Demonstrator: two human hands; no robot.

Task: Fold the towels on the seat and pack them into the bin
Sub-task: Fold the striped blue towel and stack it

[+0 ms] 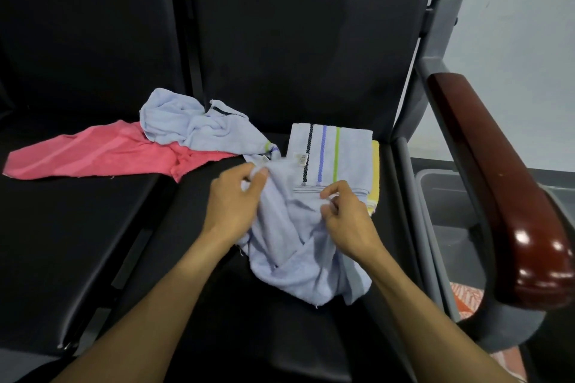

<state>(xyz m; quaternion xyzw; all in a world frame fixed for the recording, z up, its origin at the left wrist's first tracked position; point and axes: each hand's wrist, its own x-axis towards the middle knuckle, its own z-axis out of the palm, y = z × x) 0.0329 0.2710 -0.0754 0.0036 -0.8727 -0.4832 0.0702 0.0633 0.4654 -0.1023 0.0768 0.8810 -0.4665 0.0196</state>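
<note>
Just left of the folded striped towel (333,155), both hands (236,196) (345,214) pinch a crumpled blue towel (295,258); uneven corners risk a crooked fold.

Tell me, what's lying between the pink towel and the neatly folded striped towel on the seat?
In the head view, a crumpled light blue towel lies between the pink towel and the folded striped towel, overlapping the pink one's edge.

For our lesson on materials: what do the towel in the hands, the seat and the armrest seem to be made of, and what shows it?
Light blue towel: looks like soft terry cloth; matte, fuzzy, limp creases. Seat: probably black leather or vinyl; smooth, dull sheen. Armrest: seemingly varnished dark red wood, possibly plastic; hard, glossy highlights.
</note>
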